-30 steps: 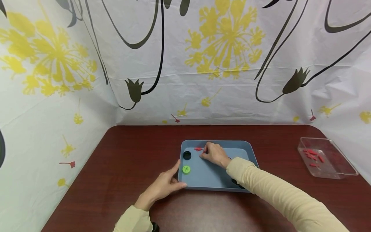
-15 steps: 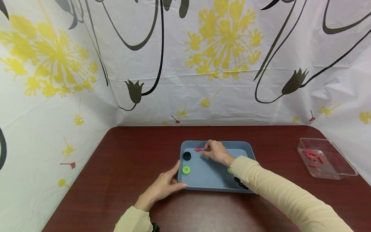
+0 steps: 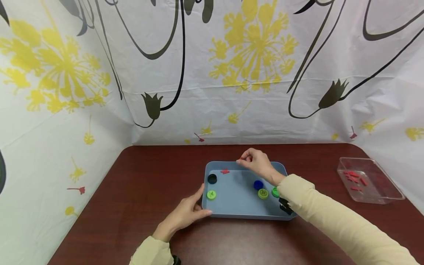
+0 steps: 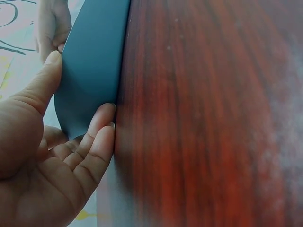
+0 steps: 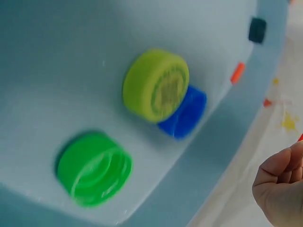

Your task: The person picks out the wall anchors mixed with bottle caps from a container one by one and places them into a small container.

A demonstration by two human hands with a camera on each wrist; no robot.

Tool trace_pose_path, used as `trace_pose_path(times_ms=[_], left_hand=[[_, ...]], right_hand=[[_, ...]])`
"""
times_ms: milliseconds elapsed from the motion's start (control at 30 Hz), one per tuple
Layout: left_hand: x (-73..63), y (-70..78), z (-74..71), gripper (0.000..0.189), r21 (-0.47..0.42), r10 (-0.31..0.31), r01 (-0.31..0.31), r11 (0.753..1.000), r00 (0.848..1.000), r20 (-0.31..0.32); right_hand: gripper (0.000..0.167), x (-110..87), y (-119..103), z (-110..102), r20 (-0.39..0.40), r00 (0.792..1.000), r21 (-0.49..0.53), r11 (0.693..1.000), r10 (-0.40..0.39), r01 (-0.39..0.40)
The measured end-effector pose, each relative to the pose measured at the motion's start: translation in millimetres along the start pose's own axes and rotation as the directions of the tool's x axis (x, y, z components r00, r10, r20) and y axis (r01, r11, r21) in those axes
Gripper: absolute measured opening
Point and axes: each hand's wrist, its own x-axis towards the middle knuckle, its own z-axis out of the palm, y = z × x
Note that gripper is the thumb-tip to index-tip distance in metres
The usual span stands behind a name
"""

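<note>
My left hand (image 3: 186, 212) holds the near left corner of a shallow blue tray (image 3: 245, 216), its thumb at the front wall; the left wrist view shows fingertips against that wall (image 4: 90, 66). My right hand (image 3: 259, 162), over the tray's far rim, pinches a small red piece (image 3: 241, 159) mostly hidden by the fingers. Other red pieces (image 3: 225, 171) lie along the tray's far side. Inside the tray are a black cap (image 3: 212, 179), a light green cap (image 3: 211, 195), a blue cap (image 5: 191, 113), a yellow-green cap (image 5: 156, 85) and a green cap (image 5: 94, 170).
A clear plastic box (image 3: 385, 187) with several red pieces (image 3: 354, 177) stands at the right of the dark red wooden table (image 3: 159, 173). A white patterned sheet (image 3: 198, 77) hangs behind the table and along its left side.
My right hand has lifted from the tray floor with a red piece and moved up and right, uncovering the caps at the tray's right. My left hand stays at the corner.
</note>
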Motion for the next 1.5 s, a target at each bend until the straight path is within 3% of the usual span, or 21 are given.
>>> trace_pose_path(times_ms=[200,367,500,600,800,867,967,1033,1100,1200,1267,1400,1500], left_hand=[[0.1,-1.3,0.0,0.092,-0.005,0.001,-0.001,1.0,1.0,0.008],[0.7,-1.8,-0.4,0.092,-0.003,0.01,-0.01,1.0,1.0,0.013],[0.8,-1.5,-0.6,0.092,-0.004,0.013,-0.013,1.0,1.0,0.019],[0.7,-1.3,-0.6,0.091,-0.003,0.013,-0.013,1.0,1.0,0.021],[0.8,-0.8,-0.7,0.092,-0.01,0.013,-0.012,1.0,1.0,0.023],[0.8,-0.8,-0.9,0.092,-0.01,0.014,-0.014,1.0,1.0,0.024],[0.5,-0.9,-1.0,0.092,-0.011,0.015,-0.015,1.0,1.0,0.025],[0.3,-1.1,-1.1,0.092,-0.012,0.014,-0.014,1.0,1.0,0.023],[-0.3,-1.2,-1.2,0.092,-0.007,0.012,-0.012,1.0,1.0,0.021],[-0.8,-1.8,-1.2,0.092,0.003,0.012,-0.012,1.0,1.0,0.022],[-1.1,-2.1,-1.1,0.092,0.012,0.014,-0.015,1.0,1.0,0.025],[-0.8,-2.1,-0.2,0.092,0.015,0.016,-0.017,1.0,0.999,0.029],[-0.2,-1.2,0.6,0.092,0.007,0.016,-0.016,1.0,1.0,0.026]], right_hand=[[0.028,-3.9,12,-34,-0.126,0.991,0.05,0.998,0.052,-0.046],[0.038,-14.7,29,-65,-0.202,0.968,0.173,0.978,0.152,-0.117],[0.035,-27.7,48,-90,-0.273,0.932,0.261,0.951,0.238,-0.166],[0.023,-40.3,65,-108,-0.329,0.897,0.308,0.932,0.294,-0.192],[0.011,-67.8,99,-136,-0.433,0.824,0.434,0.886,0.365,-0.164],[0.009,-75.7,110,-144,-0.439,0.808,0.543,0.833,0.393,-0.109],[0.011,-88.7,123,-157,-0.46,0.789,0.505,0.851,0.406,-0.144],[0.012,-96.6,131,-164,-0.439,0.786,0.5,0.845,0.436,-0.189],[0.015,-104.0,137,-171,-0.45,0.775,0.362,0.884,0.444,-0.296],[0.018,-111.0,146,-176,-0.457,0.762,0.282,0.887,0.459,-0.365],[0.026,-113.8,152,-178,-0.494,0.756,0.169,0.9,0.429,-0.401],[0.046,-119.0,161,-181,-0.523,0.766,0.005,0.9,0.375,-0.437],[0.048,-122.9,166,-181,-0.522,0.772,-0.049,0.891,0.362,-0.451]])
